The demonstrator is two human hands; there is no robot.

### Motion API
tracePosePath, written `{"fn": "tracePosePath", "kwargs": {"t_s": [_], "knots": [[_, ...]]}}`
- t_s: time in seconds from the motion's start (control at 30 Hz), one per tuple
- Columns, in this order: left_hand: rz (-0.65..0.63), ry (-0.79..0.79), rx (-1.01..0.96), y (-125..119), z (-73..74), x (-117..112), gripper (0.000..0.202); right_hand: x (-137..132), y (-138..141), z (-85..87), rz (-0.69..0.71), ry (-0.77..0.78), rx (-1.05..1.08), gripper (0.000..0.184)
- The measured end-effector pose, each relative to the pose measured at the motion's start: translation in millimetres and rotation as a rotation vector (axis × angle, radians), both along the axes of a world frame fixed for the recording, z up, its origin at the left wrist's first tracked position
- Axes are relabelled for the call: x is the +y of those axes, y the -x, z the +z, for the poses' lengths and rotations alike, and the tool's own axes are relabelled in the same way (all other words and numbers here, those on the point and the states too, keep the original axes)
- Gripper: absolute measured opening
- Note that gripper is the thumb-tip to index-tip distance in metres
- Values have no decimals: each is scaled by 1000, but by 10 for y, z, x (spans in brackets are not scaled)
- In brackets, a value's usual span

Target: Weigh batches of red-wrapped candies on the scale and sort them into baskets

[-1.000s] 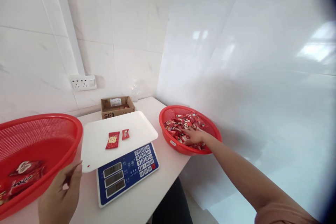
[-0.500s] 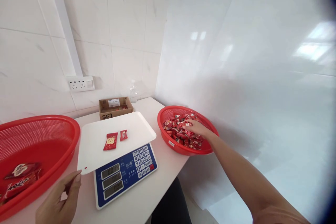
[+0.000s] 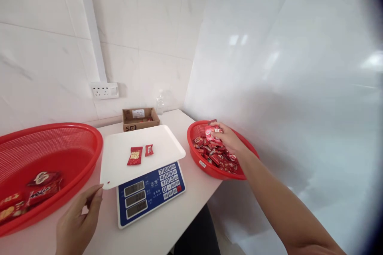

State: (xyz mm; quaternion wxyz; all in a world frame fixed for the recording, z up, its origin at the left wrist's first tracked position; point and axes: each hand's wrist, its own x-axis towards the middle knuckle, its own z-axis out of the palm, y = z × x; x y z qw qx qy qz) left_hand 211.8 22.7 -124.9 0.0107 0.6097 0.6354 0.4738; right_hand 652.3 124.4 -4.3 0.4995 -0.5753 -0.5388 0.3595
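My right hand [image 3: 226, 135] is closed on red and pink wrapped candies [image 3: 212, 132], held over the right red basket [image 3: 196, 159]. Below it lies a heap of small red candy packets [image 3: 218, 159]. My left hand [image 3: 80, 217] has thumb and forefinger pinched together at the near-left corner of the white tray [image 3: 119, 149]; whether something is between the tips is hidden. That tray sits on a blue digital scale [image 3: 151, 195]. On it rest a larger red packet [image 3: 135, 156] with a pale picture and a smaller red packet [image 3: 149, 150].
At left stands a larger red basket [image 3: 98, 137] with several red packets [image 3: 44, 189] inside. An open cardboard box [image 3: 137, 126] and a clear plastic bottle [image 3: 160, 103] stand at the back by the tiled wall. A glossy panel [image 3: 269, 67] rises behind the right basket.
My right hand has lifted slightly from the heap with candies in its fingers. The left hand stays by the tray corner. The whole view has shifted, moving things rightward in the picture.
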Motion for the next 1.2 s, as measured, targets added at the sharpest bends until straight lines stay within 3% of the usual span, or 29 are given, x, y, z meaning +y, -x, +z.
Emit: {"fn": "tracePosePath", "kwargs": {"t_s": [0.1,0.2,0.4,0.5,0.67,0.93,1.2], "knots": [[2,-1,-17,-57,127,-22,25,24,452,74,154,-14,65,42],[-8,-33,-36,-99,186,-34,26,69,911,72,294,-21,-7,41],[-76,-63,-36,-108,180,-39,27,150,1638,-159,441,-228,-411,32],[-79,-62,-47,-108,179,-36,27,157,1840,-230,478,-288,-467,24],[-92,-66,-64,-126,202,-34,27,144,1917,-190,489,-302,-509,19],[-121,-25,-94,-128,199,-48,29,4,1830,-235,685,-310,-906,22],[-116,-39,-87,-126,155,-40,28,-50,1867,-339,689,-200,-737,41]]}}
